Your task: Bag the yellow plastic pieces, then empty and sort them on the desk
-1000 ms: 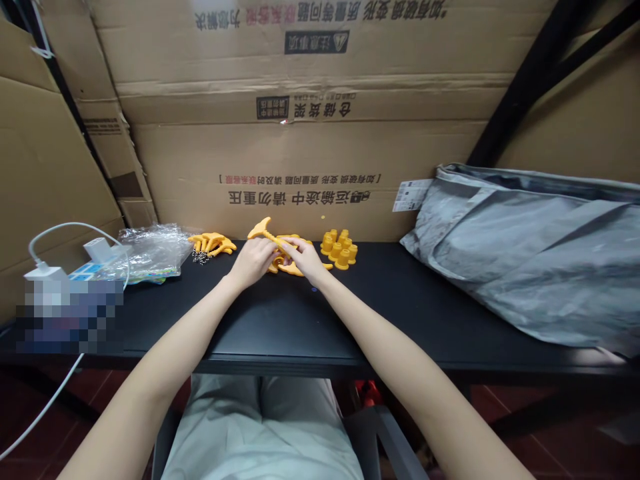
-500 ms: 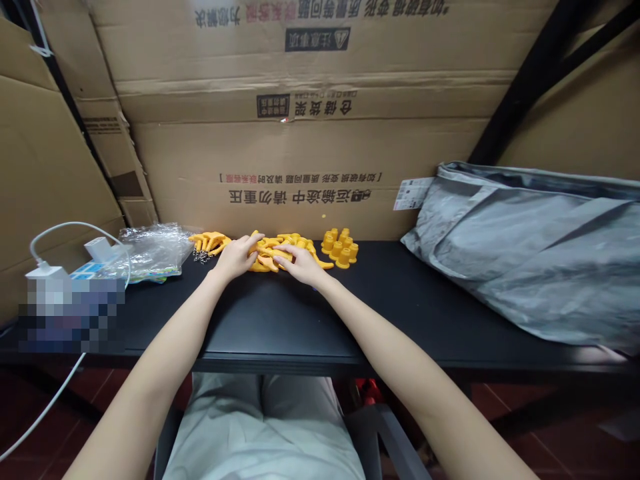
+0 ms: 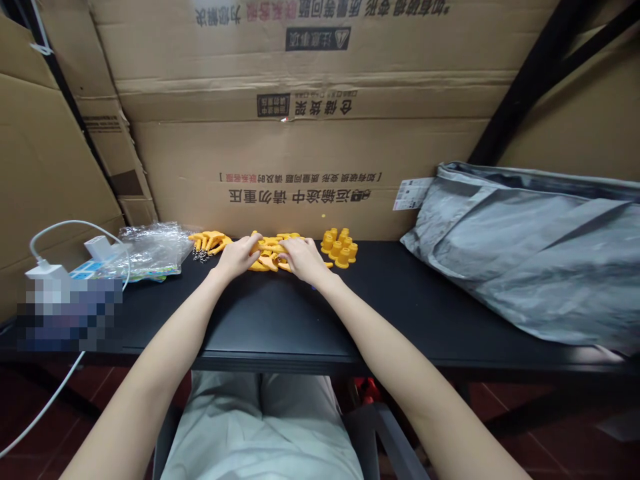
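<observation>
A pile of curved yellow plastic pieces lies near the back of the black table. Over its left side is my left hand, fingers closed around one end of a yellow plastic piece. My right hand grips the other end of that piece, thumb and fingers bent together. Its exact shape is partly covered by my fingers. Right of the pile stand several yellow flanged cylinders, grouped upright. To the left lie more yellow pieces with small metal chains.
Clear plastic bags lie at the left, beside a power strip with a white charger and cable. A large grey bag occupies the right. A cardboard sheet stands behind the table.
My right hand has turned slightly and its fingers have closed more on the yellow piece, covering more of the pile's right side. My left hand has barely moved.
</observation>
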A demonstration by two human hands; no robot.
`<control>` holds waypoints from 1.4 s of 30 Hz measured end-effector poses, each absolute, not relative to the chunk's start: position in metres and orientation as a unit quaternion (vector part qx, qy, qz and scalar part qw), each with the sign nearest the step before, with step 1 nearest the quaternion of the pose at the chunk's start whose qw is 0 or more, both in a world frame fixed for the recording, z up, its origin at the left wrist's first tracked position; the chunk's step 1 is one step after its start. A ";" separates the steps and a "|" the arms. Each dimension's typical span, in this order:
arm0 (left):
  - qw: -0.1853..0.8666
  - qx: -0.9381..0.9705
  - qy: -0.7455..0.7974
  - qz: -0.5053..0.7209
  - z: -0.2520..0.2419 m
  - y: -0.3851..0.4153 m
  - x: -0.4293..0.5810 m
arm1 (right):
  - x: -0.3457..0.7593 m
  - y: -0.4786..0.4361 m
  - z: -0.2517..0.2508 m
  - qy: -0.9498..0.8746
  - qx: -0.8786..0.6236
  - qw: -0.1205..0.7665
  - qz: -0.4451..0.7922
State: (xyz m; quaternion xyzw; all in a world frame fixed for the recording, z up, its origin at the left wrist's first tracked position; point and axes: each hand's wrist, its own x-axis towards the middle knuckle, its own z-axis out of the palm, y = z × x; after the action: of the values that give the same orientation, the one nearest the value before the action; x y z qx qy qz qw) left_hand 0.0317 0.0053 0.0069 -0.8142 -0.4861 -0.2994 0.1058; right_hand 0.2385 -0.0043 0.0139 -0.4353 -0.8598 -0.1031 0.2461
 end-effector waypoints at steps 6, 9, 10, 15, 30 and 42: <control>-0.005 -0.804 -0.494 -0.331 0.010 0.006 0.034 | 0.239 0.000 0.011 -0.854 -0.401 0.274 -0.189; -0.067 -0.797 -0.486 -0.352 0.011 0.005 0.035 | 0.240 0.002 0.009 -0.850 -0.388 0.279 -0.219; -0.083 -0.796 -0.480 -0.358 0.011 0.005 0.035 | 0.240 0.002 0.009 -0.849 -0.387 0.280 -0.225; -0.087 -0.797 -0.486 -0.346 0.010 0.002 0.036 | 0.242 0.006 0.006 -0.860 -0.383 0.258 -0.220; 0.044 -0.823 -0.481 -0.299 0.008 0.002 0.040 | 0.247 0.010 0.004 -0.865 -0.399 0.256 -0.166; -0.247 -0.727 -0.486 -0.417 -0.006 0.015 0.048 | 0.245 0.012 0.003 -0.825 -0.386 0.282 -0.301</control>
State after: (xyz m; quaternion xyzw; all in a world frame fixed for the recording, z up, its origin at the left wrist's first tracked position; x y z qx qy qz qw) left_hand 0.0484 0.0152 -0.0056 -0.7274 -0.4857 -0.4172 -0.2470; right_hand 0.2454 0.0121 0.0026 -0.3860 -0.8255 -0.3006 0.2816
